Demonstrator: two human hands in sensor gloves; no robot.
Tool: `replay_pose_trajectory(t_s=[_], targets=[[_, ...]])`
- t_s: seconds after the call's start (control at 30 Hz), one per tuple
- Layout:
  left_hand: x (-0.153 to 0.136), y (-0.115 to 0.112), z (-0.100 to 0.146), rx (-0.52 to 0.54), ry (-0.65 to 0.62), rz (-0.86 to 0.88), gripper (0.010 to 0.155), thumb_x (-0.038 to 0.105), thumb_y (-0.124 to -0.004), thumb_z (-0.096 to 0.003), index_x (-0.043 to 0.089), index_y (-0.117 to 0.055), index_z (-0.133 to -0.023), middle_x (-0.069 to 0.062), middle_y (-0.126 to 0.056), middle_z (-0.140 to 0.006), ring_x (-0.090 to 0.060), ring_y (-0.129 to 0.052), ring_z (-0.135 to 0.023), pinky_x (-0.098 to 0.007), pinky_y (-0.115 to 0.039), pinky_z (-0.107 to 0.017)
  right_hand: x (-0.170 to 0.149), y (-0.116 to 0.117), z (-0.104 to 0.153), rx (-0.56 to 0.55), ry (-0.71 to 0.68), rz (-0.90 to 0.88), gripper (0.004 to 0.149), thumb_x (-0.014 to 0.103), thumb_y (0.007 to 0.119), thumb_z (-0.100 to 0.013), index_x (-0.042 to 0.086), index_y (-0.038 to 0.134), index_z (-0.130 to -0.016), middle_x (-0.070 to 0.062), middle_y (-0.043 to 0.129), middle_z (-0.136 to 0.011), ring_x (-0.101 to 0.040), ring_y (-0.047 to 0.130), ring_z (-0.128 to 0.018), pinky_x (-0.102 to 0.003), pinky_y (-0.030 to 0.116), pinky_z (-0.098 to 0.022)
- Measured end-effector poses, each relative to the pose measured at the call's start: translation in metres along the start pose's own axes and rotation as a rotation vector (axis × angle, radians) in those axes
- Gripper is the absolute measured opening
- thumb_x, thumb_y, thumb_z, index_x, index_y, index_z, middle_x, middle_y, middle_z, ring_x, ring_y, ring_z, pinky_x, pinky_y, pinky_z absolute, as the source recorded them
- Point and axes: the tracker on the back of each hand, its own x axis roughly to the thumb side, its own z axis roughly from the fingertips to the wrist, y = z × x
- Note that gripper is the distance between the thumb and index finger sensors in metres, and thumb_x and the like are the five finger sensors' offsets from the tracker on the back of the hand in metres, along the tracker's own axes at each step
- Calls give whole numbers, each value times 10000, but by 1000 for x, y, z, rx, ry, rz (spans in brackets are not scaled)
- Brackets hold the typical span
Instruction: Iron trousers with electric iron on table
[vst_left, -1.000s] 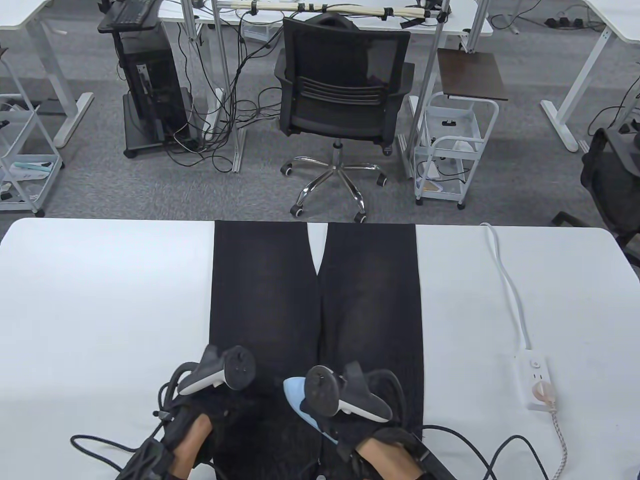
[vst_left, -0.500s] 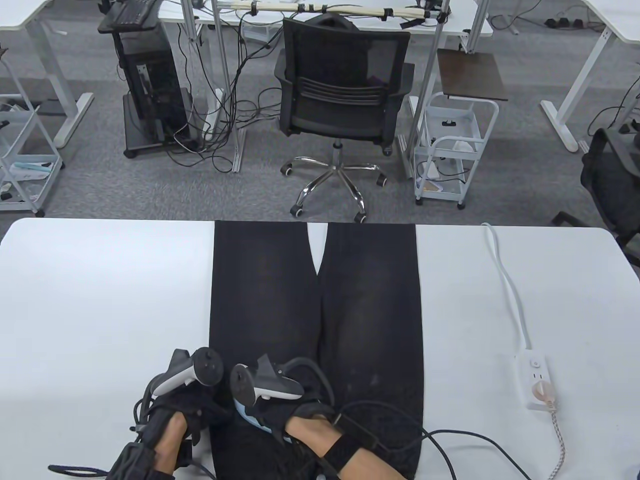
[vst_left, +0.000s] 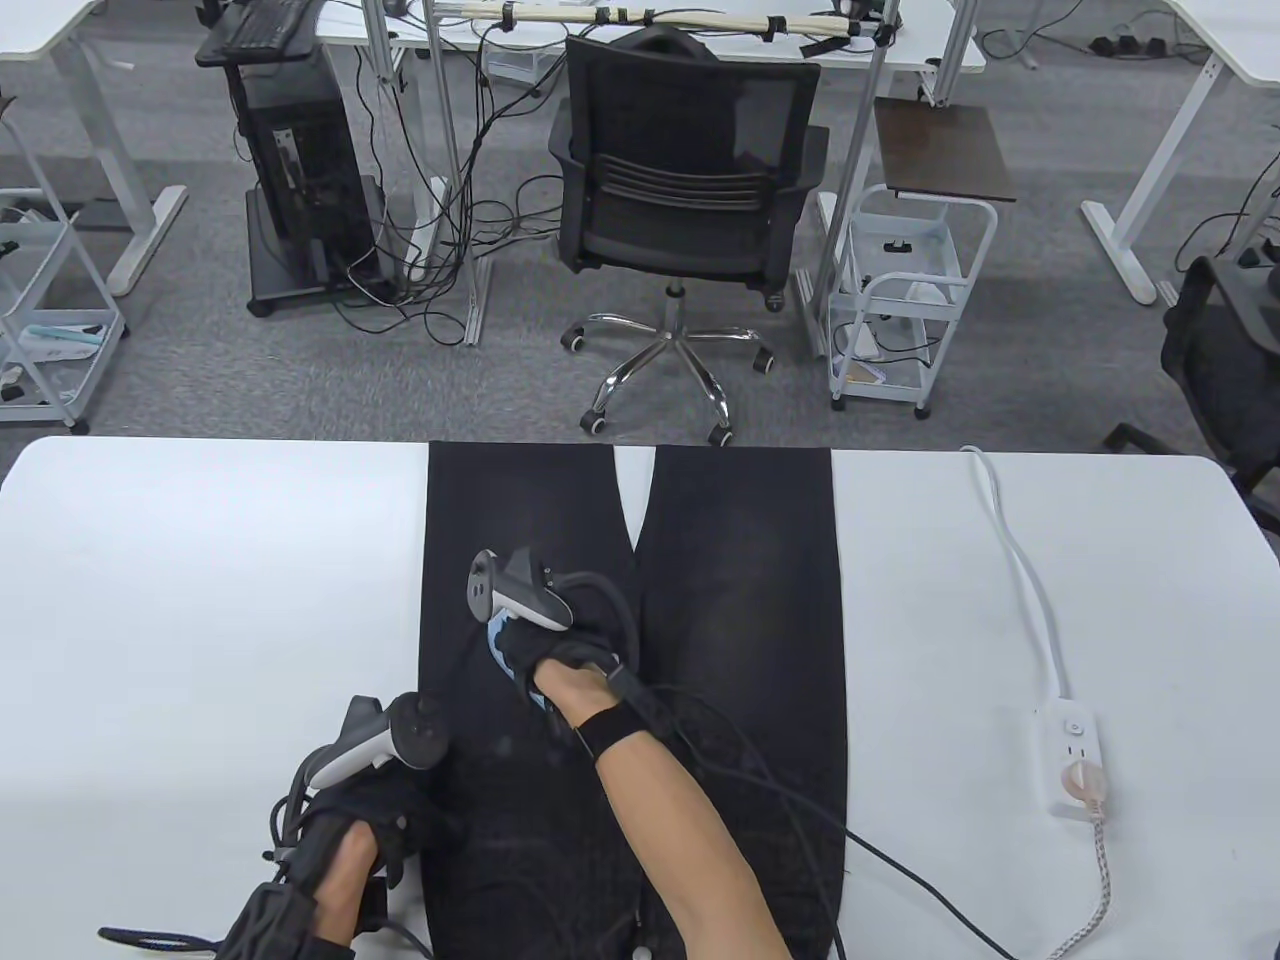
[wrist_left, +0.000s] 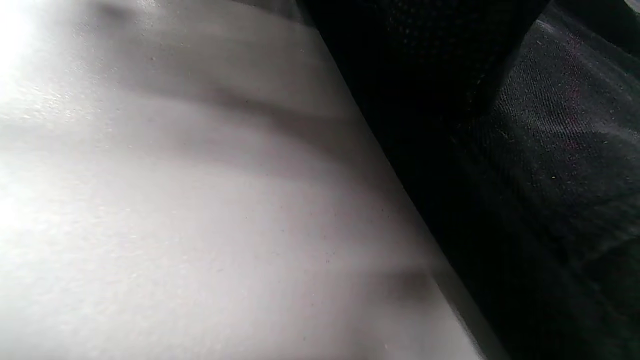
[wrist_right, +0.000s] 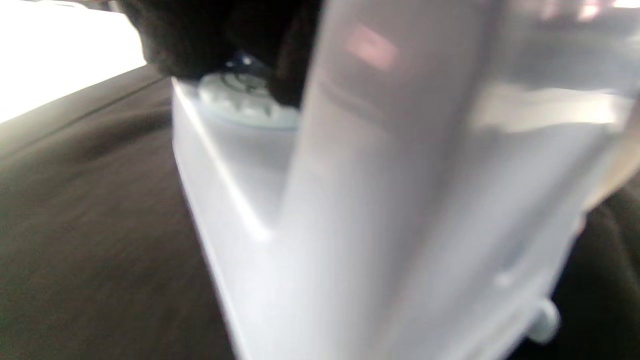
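The right hand (vst_left: 560, 650) grips the handle of the pale blue electric iron (vst_left: 500, 645), its gloved fingers wrapped around it, so only the nose and a strip of the body show ahead of and beside the knuckles. The iron sits sole-down on the left leg of the black trousers (vst_left: 740, 600), which lie flat and lengthwise on the white table (vst_left: 200, 600), legs pointing away from the person. In the right wrist view the iron's white body (wrist_right: 350, 200) fills the frame just under the fingers (wrist_right: 200, 40), with dark cloth to either side; the picture is blurred, so the iron is probably in motion. The left hand (vst_left: 350, 810) rests at the near left edge of the trousers, apparently pinning the cloth; whether its fingers are spread flat or curled I cannot tell, since the left wrist view shows only the cloth's edge (wrist_left: 550, 175) against the table. The step in hand looks like a pressing stroke along the left leg. The next move calls for steady gliding toward the hem beyond the fingertips, while the left hand keeps the fabric taut and the cord trailing behind the right wrist stays off the cloth ahead.
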Motion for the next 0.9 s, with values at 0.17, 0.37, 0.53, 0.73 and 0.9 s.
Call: replay_pose_trajectory(t_s=[0.17, 0.37, 0.53, 0.73, 0.9], targets=[[-1, 0, 0, 1, -2, 5, 1087, 488, -861, -501, 120, -71, -1150, -271, 45, -1133, -565, -11, -1010, -800, -242, -671, -2, 1, 0, 12, 32, -37, 554, 487, 738, -506, 46, 651, -831, 78, 887, -475, -72, 952, -263, -366, 896, -257], [0, 0, 0, 1, -4, 5, 1089, 490, -862, -500, 118, -72, -1150, -272, 45, -1132, -564, -9, -1011, -801, -240, -671, -2, 10, 33, 98, -21, -60, 538, 471, 734, -520, 31, 637, -814, 68, 887, -467, -76, 958, -259, -370, 902, -255], [0, 0, 0, 5, -6, 2, 1082, 489, -854, -504, 116, -72, -1151, -276, 44, -1134, -568, -11, -1013, -799, -241, -674, 4, 22, 75, 157, -131, -54, 523, 456, 737, -530, 27, 635, -811, 62, 888, -465, -81, 960, -260, -372, 902, -255], [-1, -1, 1, 13, -2, 28, 1072, 493, -846, -507, 135, -67, -1151, -258, 55, -1139, -546, 9, -1020, -794, -220, -673, 1, 34, 124, 196, -264, -39, 519, 453, 740, -535, 27, 634, -812, 60, 887, -467, -83, 960, -263, -374, 899, -259], [-3, -2, 2, 11, -4, 44, 1073, 490, -848, -505, 140, -65, -1151, -249, 65, -1137, -535, 25, -1018, -788, -203, -671, 0, 52, 178, 173, -401, 44, 516, 458, 745, -538, 30, 641, -807, 64, 889, -461, -77, 962, -259, -365, 902, -255]])
